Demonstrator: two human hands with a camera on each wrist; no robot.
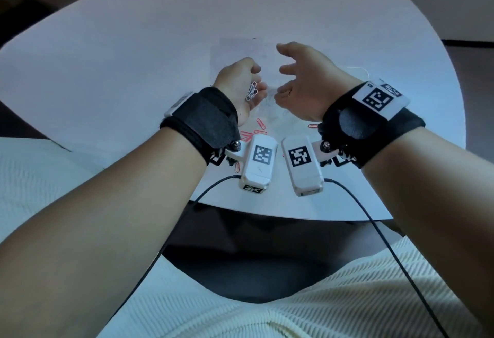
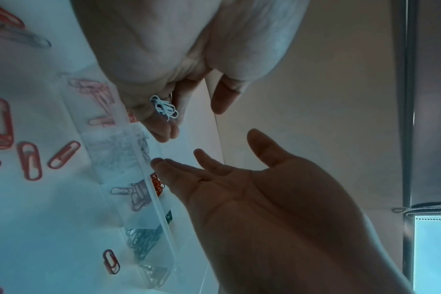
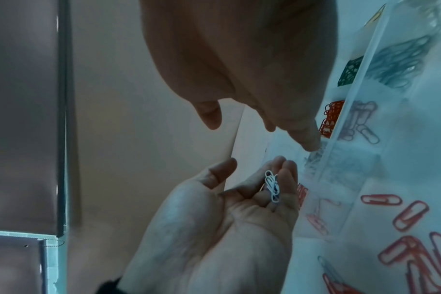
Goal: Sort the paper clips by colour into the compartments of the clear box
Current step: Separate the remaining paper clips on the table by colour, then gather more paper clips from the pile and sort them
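My left hand [image 1: 254,81] is cupped palm-up, its curled fingers holding a small bunch of white paper clips [image 1: 251,92] [image 2: 164,108] [image 3: 272,187]. My right hand [image 1: 283,70] hovers just to its right, fingers loose and spread, holding nothing. Both hands are above the clear box [image 2: 161,208] [image 3: 345,111]. Its compartments hold sorted clips: pink, silver-grey, purple, green and orange-red. Loose red paper clips [image 1: 260,124] [image 2: 29,160] [image 3: 380,199] lie on the white table on my side of the box. In the head view the box is barely visible under the hands.
The round white table [image 1: 133,57] stretches wide to the left and beyond the hands. Camera units and cables hang from both wrists over the table's front edge [image 1: 267,209]. A faint grey rectangle [image 1: 240,52] lies behind the hands.
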